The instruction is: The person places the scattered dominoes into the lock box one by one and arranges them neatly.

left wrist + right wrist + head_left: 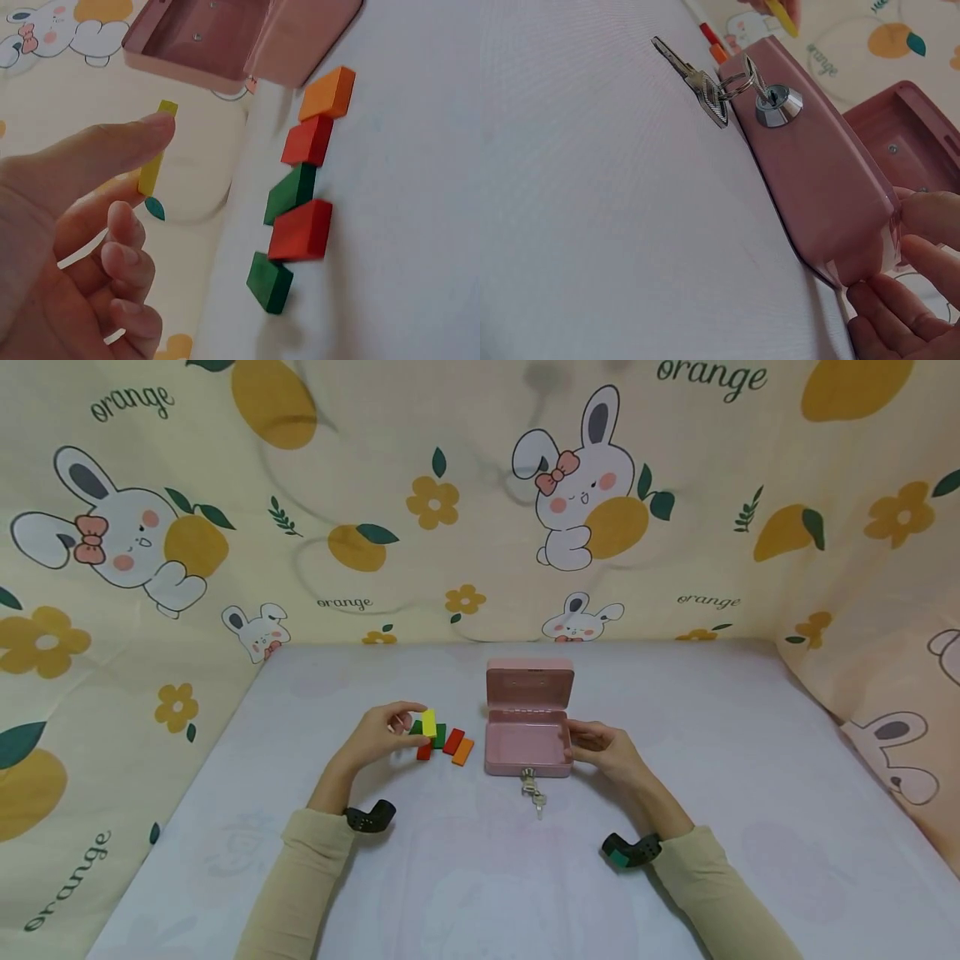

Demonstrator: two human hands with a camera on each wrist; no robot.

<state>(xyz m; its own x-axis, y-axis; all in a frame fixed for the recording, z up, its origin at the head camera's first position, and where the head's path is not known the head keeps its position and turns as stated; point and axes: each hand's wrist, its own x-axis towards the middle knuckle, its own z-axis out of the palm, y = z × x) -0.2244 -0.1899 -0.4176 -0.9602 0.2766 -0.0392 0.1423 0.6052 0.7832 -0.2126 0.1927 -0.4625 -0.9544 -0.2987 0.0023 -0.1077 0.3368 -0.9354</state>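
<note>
My left hand (386, 727) pinches a small yellow block (429, 723) between thumb and fingertips, holding it upright above the other blocks. In the left wrist view the yellow block (157, 150) is clear of the table. Beneath and beside it lie two green blocks (291, 193), two red blocks (301, 231) and an orange block (327, 93), in a loose row. A pink cash box (527, 772) stands to their right with its lid (529, 683) raised and no blocks visible inside. At the box's right wall, my right hand (606, 747) holds the side with its fingertips.
A key sits in the box's front lock (778, 105), and a second key (694, 79) hangs from its ring onto the table. The white tabletop (465, 877) reaches back to a patterned cloth (480, 510) that rises behind and at both sides.
</note>
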